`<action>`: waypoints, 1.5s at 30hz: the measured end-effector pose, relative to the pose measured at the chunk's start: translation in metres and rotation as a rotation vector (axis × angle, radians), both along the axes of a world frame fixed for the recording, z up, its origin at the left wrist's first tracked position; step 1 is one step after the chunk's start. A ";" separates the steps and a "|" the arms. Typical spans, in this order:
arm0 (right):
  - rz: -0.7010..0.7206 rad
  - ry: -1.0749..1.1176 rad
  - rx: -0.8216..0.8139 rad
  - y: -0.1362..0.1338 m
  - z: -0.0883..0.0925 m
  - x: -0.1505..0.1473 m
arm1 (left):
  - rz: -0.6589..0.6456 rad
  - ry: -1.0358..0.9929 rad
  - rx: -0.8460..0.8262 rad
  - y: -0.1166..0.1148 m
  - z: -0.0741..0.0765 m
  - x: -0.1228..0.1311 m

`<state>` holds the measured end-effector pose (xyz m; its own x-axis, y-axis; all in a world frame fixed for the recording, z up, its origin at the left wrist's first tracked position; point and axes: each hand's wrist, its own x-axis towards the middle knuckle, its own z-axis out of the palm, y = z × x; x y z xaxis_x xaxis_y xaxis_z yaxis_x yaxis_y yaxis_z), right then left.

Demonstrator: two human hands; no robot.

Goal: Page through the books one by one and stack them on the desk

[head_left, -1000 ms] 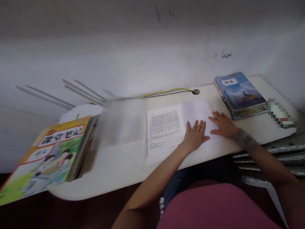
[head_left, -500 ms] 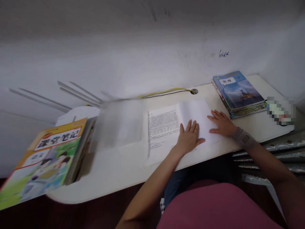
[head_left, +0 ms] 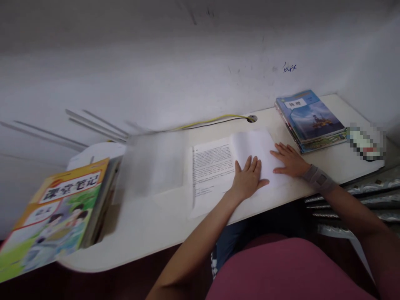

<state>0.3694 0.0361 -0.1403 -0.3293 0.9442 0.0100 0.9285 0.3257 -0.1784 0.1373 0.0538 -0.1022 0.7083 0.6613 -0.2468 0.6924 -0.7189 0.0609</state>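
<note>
A printed sheet (head_left: 211,171) lies on the white desk (head_left: 150,221), with a blank white page (head_left: 253,143) curving up beside its right part. My left hand (head_left: 248,177) rests flat on the paper near the middle, fingers spread, holding nothing. At the right edge of the blank page lies my right hand (head_left: 290,160), also with fingers apart and nothing in it; a grey band is round that wrist. Left of the printed sheet is a translucent plastic sheet or folder (head_left: 153,162), blurred.
A pile of books with a blue cover (head_left: 312,116) stands at the back right, near a pixelated object (head_left: 365,141). Another book stack, its top cover colourful (head_left: 62,212), is at the far left. Yellow and black cables (head_left: 218,118) run along the wall to a desk hole.
The view has shifted slightly, so the desk and books appear a little further left. Both hands remain on the paper in about the same pose.
</note>
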 end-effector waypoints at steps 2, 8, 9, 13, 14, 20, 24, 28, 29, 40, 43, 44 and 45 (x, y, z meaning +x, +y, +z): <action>-0.007 0.001 -0.007 0.000 -0.001 0.001 | 0.003 0.008 -0.010 0.002 0.001 0.002; -0.002 -0.005 -0.012 0.000 0.000 0.000 | -0.002 0.007 0.016 0.001 0.000 0.004; -0.002 -0.005 -0.012 0.000 0.001 0.000 | 0.000 0.008 0.016 0.001 -0.001 0.005; -0.010 0.003 -0.007 0.001 -0.001 0.002 | 0.014 -0.012 -0.006 0.000 -0.003 0.010; -0.010 0.004 -0.007 0.001 -0.002 0.002 | 0.014 -0.029 -0.012 0.000 -0.002 0.010; -0.018 0.008 0.012 0.003 -0.010 0.009 | 0.109 -0.205 -0.023 0.002 0.000 -0.026; -0.033 -0.014 0.014 -0.001 -0.002 0.004 | 0.434 -0.181 0.109 -0.003 -0.019 -0.095; 0.056 -0.037 0.128 -0.020 0.016 -0.041 | 0.547 -0.342 0.231 -0.011 -0.044 -0.155; 0.069 -0.038 0.157 -0.026 0.020 -0.057 | 0.535 -0.386 0.238 -0.012 -0.048 -0.163; -0.045 0.023 0.055 -0.039 0.015 -0.137 | 0.546 -0.589 0.142 -0.020 -0.043 -0.180; -0.059 0.017 0.038 -0.041 0.017 -0.134 | 0.554 -0.579 0.122 -0.021 -0.041 -0.181; -0.064 0.016 0.035 -0.041 0.017 -0.134 | 0.558 -0.573 0.120 -0.021 -0.041 -0.180; -0.068 0.017 0.032 -0.042 0.017 -0.135 | 0.563 -0.567 0.119 -0.021 -0.040 -0.179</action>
